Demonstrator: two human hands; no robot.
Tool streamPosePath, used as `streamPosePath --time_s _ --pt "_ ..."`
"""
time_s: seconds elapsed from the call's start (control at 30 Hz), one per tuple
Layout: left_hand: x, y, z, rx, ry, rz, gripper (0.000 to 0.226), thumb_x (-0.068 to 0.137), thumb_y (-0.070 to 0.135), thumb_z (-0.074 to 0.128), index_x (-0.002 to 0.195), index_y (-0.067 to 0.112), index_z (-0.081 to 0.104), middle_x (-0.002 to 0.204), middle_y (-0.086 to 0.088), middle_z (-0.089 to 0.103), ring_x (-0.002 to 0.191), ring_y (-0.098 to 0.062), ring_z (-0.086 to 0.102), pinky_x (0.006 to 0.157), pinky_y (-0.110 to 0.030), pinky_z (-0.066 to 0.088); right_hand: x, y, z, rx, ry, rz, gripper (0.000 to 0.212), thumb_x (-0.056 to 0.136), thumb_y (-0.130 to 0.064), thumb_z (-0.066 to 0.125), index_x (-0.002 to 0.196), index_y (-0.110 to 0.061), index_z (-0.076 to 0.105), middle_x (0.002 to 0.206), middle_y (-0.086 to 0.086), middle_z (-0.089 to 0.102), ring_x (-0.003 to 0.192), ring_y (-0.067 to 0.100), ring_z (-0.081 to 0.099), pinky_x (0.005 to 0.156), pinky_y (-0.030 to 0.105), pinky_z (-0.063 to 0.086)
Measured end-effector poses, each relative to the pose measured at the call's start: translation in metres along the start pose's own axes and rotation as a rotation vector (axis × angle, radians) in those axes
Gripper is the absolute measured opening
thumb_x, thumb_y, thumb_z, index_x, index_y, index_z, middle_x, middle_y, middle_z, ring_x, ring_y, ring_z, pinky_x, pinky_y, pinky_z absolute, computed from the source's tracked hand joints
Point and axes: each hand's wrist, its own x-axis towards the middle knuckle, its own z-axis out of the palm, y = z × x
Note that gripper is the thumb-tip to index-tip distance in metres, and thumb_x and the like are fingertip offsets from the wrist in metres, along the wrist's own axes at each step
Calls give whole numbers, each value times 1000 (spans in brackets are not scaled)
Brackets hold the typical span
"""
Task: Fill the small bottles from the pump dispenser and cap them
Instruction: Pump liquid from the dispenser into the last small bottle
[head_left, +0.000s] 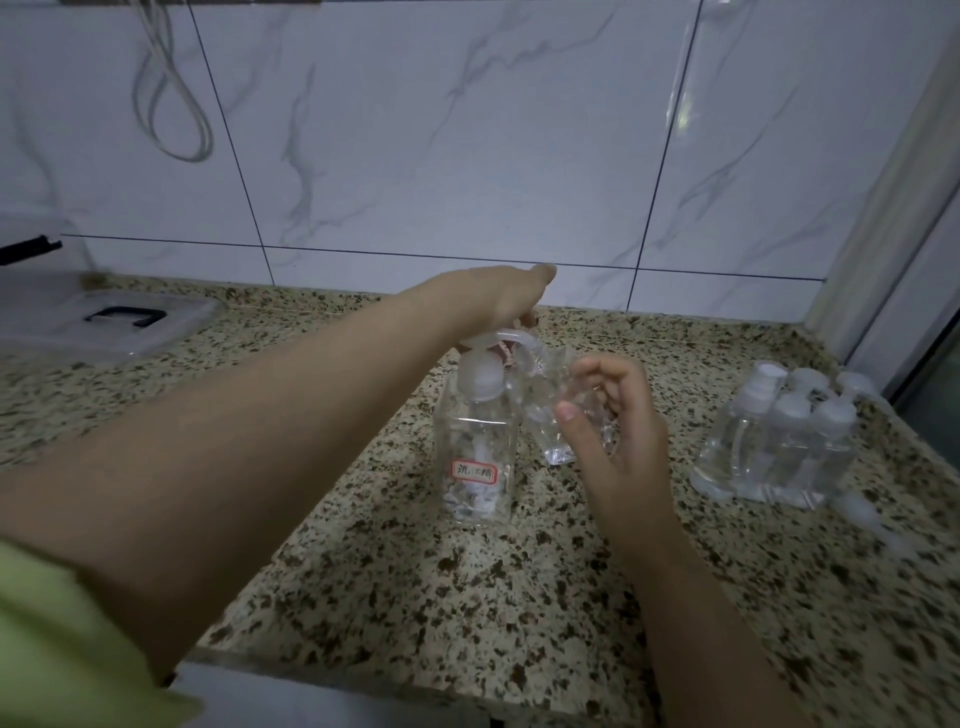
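The left hand (506, 296) rested on top of the pump head (493, 340) of the pump dispenser (478, 441), fingers curled down over it. The right hand (618, 436) gripped a small clear bottle (553, 415) between thumb and fingers, tilted, with its mouth up beside the pump nozzle. The dispenser, a clear square bottle bearing a red-bordered label (474, 472), stood upright on the speckled granite countertop (415, 597). A cluster of capped small bottles (779, 447) stood well to the right. A clear plastic lid (104, 319) lay at far left against the marble-tiled wall (467, 130).
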Motion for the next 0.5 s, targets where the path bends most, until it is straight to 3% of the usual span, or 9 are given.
streamPosePath --time_s 0.17,0.3,0.4,0.5 --pt "0 0 0 9 -17 -7 72 101 62 14 118 17 68 131 -11 57 113 -28 54 85 -35 35 -1 -1 0 27 10 -4 36 90 -42 59 119 -20 56 104 -8 65 97 14 65 79 26 54" --pt "0 0 -2 -3 -3 -3 72 101 61 15 116 19 70 136 -12 54 112 -30 56 87 -37 41 0 -1 1 9 5 -20 36 91 -39 59 119 -15 57 105 -10 64 101 16 64 86 37 55" --pt "1 -3 -2 -20 -2 -9 72 100 63 15 115 19 70 127 -11 60 102 -28 62 82 -36 46 0 -1 0 5 8 -21 37 92 -40 59 120 -15 56 106 -8 64 102 17 64 87 43 54" --pt "0 -1 -1 2 -8 -35 73 99 64 15 116 19 70 135 -14 54 112 -33 57 91 -41 45 -1 -2 0 0 7 -14 37 92 -41 59 120 -16 56 106 -11 64 102 17 64 87 43 54"
